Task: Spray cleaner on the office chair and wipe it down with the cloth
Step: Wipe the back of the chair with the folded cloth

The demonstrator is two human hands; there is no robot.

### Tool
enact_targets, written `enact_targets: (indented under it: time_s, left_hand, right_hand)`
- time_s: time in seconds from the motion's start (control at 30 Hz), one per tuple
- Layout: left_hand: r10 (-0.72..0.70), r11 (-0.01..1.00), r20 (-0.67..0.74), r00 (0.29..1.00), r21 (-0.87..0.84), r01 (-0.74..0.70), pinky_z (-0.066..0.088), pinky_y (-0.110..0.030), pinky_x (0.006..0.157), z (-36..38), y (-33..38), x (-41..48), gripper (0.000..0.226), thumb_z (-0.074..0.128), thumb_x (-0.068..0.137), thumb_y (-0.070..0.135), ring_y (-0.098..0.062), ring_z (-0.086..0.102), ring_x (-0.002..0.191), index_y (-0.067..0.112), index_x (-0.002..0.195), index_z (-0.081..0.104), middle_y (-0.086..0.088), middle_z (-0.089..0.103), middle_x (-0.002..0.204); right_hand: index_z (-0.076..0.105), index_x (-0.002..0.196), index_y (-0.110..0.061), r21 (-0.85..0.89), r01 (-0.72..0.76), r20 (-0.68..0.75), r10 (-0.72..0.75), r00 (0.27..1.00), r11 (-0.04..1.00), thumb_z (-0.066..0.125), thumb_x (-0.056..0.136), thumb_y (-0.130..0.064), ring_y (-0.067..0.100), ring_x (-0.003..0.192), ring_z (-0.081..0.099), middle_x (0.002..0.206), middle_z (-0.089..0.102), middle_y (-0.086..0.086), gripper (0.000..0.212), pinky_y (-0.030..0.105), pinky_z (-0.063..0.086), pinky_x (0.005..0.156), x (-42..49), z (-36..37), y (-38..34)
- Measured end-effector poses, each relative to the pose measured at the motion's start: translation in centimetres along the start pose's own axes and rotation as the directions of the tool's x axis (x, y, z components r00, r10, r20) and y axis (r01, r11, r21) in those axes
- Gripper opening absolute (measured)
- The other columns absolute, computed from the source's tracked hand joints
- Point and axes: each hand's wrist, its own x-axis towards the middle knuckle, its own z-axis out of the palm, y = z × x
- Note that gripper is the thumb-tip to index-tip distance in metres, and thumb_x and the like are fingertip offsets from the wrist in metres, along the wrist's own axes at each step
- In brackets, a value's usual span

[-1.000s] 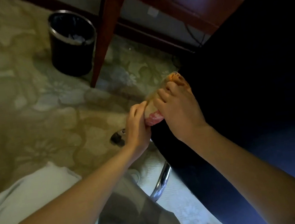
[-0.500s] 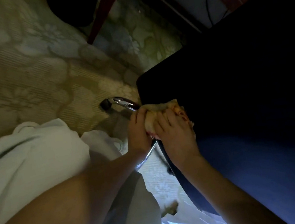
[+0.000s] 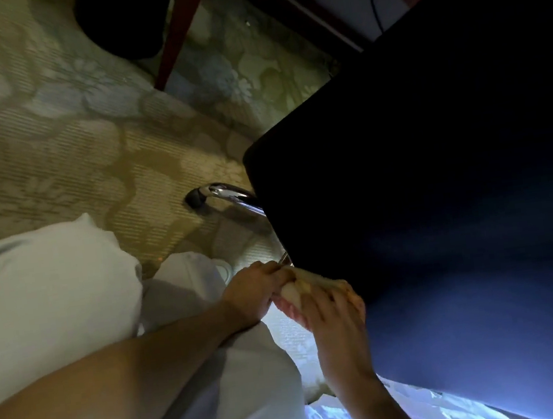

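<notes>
Wiping is underway, I judge: my left hand (image 3: 255, 292) and right hand (image 3: 337, 312) grip the cloth (image 3: 295, 284) against the chair (image 3: 404, 194) edge; most remains.

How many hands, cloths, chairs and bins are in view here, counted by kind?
hands: 2, the left hand and the right hand
cloth: 1, gripped by both hands at the seat edge
chair: 1
bin: 1, dark, partly cut off at the top
Total: 5
</notes>
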Motion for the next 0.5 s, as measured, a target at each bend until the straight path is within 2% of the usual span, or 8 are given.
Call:
enact_targets:
  time_s: [0.07, 0.13, 0.2, 0.27, 0.37, 0.5]
  left_hand:
    - [0.2, 0.97, -0.042, 0.979, 0.15, -0.192, 0.053, -0.04, 0.063, -1.8, 1.4, -0.1, 0.032, 0.062, 0.076, 0.014, -0.03, 0.058, 0.075, 0.023, 0.105, 0.051, -0.007, 0.062, 0.097]
    - [0.38, 0.905, -0.162, 0.911, 0.27, -0.33, 0.052, -0.037, 0.07, -3.8, 3.4, -0.1, 0.026, 0.056, 0.081, 0.019, -0.029, 0.058, 0.082, 0.022, 0.107, 0.052, -0.007, 0.061, 0.101]
    - [0.494, 0.843, -0.289, 0.82, 0.388, -0.372, 0.047, -0.036, 0.077, -5.9, 5.3, -0.2, 0.029, 0.058, 0.083, 0.021, -0.029, 0.054, 0.092, 0.022, 0.112, 0.053, -0.007, 0.059, 0.11]
    - [0.561, 0.806, -0.368, 0.742, 0.445, -0.389, 0.043, -0.039, 0.082, -7.8, 7.0, 0.3, 0.032, 0.063, 0.085, 0.018, -0.03, 0.052, 0.097, 0.022, 0.115, 0.055, -0.01, 0.058, 0.115]
    - [0.631, 0.759, -0.387, 0.673, 0.489, -0.43, 0.041, -0.04, 0.086, -9.9, 8.5, 1.9, 0.032, 0.064, 0.086, 0.013, -0.031, 0.053, 0.101, 0.02, 0.116, 0.058, -0.013, 0.058, 0.117]
    - [0.622, 0.769, -0.368, 0.691, 0.456, -0.448, 0.043, -0.036, 0.091, -8.6, 7.5, 3.7, 0.03, 0.062, 0.089, 0.013, -0.027, 0.052, 0.109, 0.013, 0.12, 0.063, -0.013, 0.062, 0.121]
  right_hand:
    - [0.057, 0.116, -0.016, 0.024, -0.051, -0.128, 0.054, 0.99, 0.998, 0.052, 0.069, -0.008, 0.029, 0.093, 0.053, 0.104, 0.064, 0.005, 0.048, 0.048, 0.049, 0.084, -1.8, -1.1, 0.4]
    - [0.065, 0.11, -0.011, 0.041, -0.071, -0.286, 0.08, 0.955, 0.997, 0.041, 0.066, -0.003, 0.03, 0.092, 0.047, 0.104, 0.063, 0.007, 0.05, 0.048, 0.05, 0.08, -2.9, -3.1, 0.8]
    - [0.066, 0.11, -0.009, 0.045, -0.066, -0.413, 0.079, 0.907, 0.997, 0.042, 0.065, -0.001, 0.031, 0.097, 0.048, 0.109, 0.059, 0.007, 0.052, 0.046, 0.044, 0.085, -3.7, -5.5, 1.4]
    - [0.064, 0.113, -0.009, 0.039, -0.063, -0.493, 0.074, 0.867, 0.997, 0.053, 0.066, -0.001, 0.033, 0.101, 0.049, 0.114, 0.058, 0.009, 0.049, 0.04, 0.037, 0.088, -4.0, -7.7, 2.3]
    - [0.062, 0.117, -0.008, 0.028, -0.074, -0.59, 0.076, 0.804, 0.997, 0.044, 0.071, -0.002, 0.033, 0.104, 0.046, 0.118, 0.057, 0.012, 0.049, 0.041, 0.037, 0.088, -3.6, -9.6, 3.4]
    - [0.059, 0.122, -0.006, -0.026, -0.088, -0.6, 0.055, 0.798, 0.996, 0.04, 0.075, 0.002, 0.033, 0.109, 0.043, 0.127, 0.047, 0.012, 0.051, 0.045, 0.048, 0.085, -2.3, -7.3, 4.0]
